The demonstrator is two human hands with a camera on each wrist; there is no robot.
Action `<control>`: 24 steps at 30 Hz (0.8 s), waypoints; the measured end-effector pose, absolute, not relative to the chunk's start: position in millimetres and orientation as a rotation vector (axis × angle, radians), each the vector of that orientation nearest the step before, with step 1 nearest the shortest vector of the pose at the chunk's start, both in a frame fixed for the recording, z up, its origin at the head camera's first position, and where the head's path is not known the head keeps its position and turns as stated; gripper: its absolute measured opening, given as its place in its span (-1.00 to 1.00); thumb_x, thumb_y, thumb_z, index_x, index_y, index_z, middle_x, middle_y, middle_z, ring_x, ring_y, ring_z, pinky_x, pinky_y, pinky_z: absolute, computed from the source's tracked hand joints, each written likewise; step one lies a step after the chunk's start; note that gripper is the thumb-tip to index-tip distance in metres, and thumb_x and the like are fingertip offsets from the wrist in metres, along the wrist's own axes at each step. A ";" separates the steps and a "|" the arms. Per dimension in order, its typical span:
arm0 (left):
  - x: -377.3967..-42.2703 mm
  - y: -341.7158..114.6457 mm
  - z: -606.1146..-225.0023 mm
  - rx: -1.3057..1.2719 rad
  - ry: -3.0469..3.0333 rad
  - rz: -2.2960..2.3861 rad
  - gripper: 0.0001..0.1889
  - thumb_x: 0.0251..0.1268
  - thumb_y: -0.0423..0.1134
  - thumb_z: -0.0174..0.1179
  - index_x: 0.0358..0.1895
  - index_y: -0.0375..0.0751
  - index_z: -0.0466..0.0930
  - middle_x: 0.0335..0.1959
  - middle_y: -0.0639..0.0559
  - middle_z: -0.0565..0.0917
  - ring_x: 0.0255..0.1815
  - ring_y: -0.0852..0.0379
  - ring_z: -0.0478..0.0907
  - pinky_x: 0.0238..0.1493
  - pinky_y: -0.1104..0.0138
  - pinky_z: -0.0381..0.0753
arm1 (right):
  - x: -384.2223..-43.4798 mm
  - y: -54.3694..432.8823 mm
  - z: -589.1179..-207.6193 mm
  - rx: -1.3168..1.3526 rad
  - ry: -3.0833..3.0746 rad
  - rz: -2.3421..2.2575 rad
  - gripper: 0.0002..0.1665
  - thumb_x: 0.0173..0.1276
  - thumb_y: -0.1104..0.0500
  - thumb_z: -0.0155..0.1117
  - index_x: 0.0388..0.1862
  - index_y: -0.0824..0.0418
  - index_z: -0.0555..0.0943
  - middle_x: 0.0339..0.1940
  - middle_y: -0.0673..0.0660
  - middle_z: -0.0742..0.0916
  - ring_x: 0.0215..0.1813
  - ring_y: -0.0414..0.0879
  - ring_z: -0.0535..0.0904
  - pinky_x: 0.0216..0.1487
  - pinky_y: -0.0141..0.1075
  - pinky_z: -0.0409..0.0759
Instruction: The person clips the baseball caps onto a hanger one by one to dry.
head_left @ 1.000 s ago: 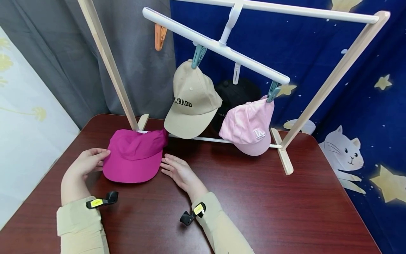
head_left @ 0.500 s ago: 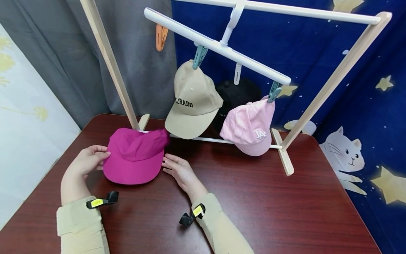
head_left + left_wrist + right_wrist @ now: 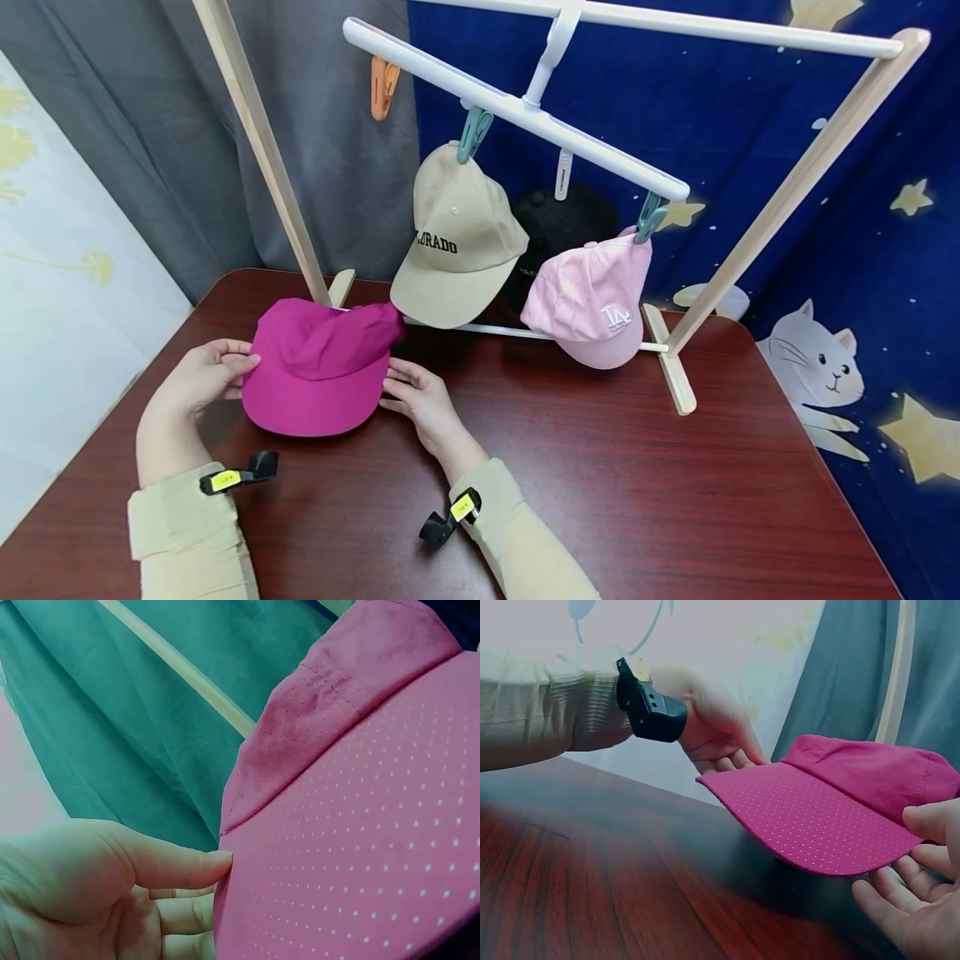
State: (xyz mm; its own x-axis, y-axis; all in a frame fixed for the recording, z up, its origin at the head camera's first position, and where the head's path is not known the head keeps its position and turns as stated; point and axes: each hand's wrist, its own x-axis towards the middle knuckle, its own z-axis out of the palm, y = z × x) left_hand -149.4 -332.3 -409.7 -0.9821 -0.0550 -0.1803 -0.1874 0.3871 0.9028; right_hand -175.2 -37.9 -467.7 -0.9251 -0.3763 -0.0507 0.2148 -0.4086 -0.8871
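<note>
A magenta cap [image 3: 313, 398] sits at the left of the table, brim toward me; its brim shows small pale dots in both wrist views. My left hand [image 3: 197, 379] pinches the brim's left edge, thumb on top and the other fingers underneath. At the opposite edge is my right hand [image 3: 426, 407]; in the right wrist view its thumb [image 3: 930, 821] lies over the brim's side and its fingers reach below. A dark shadow lies under the brim [image 3: 821, 825]. The cap's crown is partly crumpled, its back hidden.
Behind stands a wooden rack with a tilted white hanger [image 3: 517, 108]. Clipped to it are a beige cap [image 3: 453, 242], a pink cap [image 3: 592, 300] and a black cap [image 3: 570, 218]. An orange clip [image 3: 384, 87] hangs at its left end with nothing in it.
My right hand has closed in on the brim's right edge, its thumb and fingers now at the cap. The left hand and the cap have shifted only slightly.
</note>
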 end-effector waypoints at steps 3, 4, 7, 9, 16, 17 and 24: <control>-148.0 -333.9 -408.2 -0.207 2.497 1.684 -0.64 0.46 -0.25 0.03 0.07 -0.52 0.26 -0.47 0.24 0.59 -0.48 0.24 0.57 -0.36 0.37 0.64 | -172.9 -38.5 -463.7 -0.227 1.470 -2.381 -0.52 0.30 0.49 0.14 0.22 0.50 0.42 -0.08 0.19 0.58 -0.19 -0.13 0.57 -0.08 -0.13 0.63; -147.2 -334.1 -407.4 -0.199 2.493 1.690 -0.65 0.46 -0.25 0.03 0.06 -0.52 0.26 -0.47 0.24 0.59 -0.48 0.24 0.57 -0.36 0.37 0.64 | -172.4 -38.8 -462.6 -0.226 1.472 -2.386 -0.51 0.29 0.50 0.15 0.22 0.49 0.43 -0.09 0.18 0.57 -0.21 -0.15 0.57 -0.11 -0.14 0.63; -144.4 -334.2 -404.6 -0.183 2.498 1.682 -0.64 0.46 -0.24 0.03 0.06 -0.52 0.27 -0.46 0.24 0.60 -0.46 0.23 0.58 -0.35 0.36 0.64 | -170.4 -39.4 -459.1 -0.224 1.499 -2.394 -0.49 0.24 0.54 0.18 0.20 0.46 0.46 -0.14 0.15 0.57 -0.27 -0.19 0.57 -0.18 -0.19 0.65; -142.5 -334.2 -403.1 -0.170 2.502 1.671 -0.63 0.46 -0.24 0.03 0.06 -0.54 0.27 -0.45 0.23 0.60 -0.46 0.23 0.59 -0.35 0.36 0.65 | -168.6 -40.3 -456.2 -0.229 1.528 -2.400 -0.49 0.21 0.57 0.20 0.18 0.46 0.47 -0.18 0.13 0.58 -0.31 -0.19 0.59 -0.24 -0.21 0.66; -140.8 -339.5 -403.1 -0.126 2.447 1.694 -0.69 0.46 -0.27 0.03 0.04 -0.50 0.30 -0.44 0.19 0.61 -0.45 0.19 0.61 -0.34 0.34 0.65 | -162.5 -46.1 -447.9 -0.196 1.593 -2.449 -0.52 0.12 0.62 0.24 0.05 0.42 0.55 -0.36 0.07 0.58 -0.39 -0.19 0.60 -0.45 -0.34 0.63; -140.6 -340.9 -403.9 -0.120 2.438 1.700 -0.70 0.46 -0.28 0.03 0.04 -0.48 0.31 -0.43 0.19 0.61 -0.45 0.18 0.61 -0.34 0.34 0.65 | -161.4 -46.8 -447.0 -0.193 1.596 -2.457 -0.53 0.11 0.62 0.24 0.04 0.42 0.55 -0.38 0.06 0.58 -0.40 -0.20 0.60 -0.46 -0.34 0.62; -136.4 -351.4 -408.2 -0.073 2.340 1.772 -0.87 0.45 -0.34 0.03 -0.05 -0.29 0.38 -0.40 0.16 0.64 -0.42 0.16 0.65 -0.33 0.31 0.66 | -154.1 -54.8 -443.7 -0.248 1.624 -2.470 -0.53 0.08 0.65 0.24 0.01 0.46 0.55 -0.41 0.05 0.56 -0.44 -0.21 0.59 -0.48 -0.33 0.63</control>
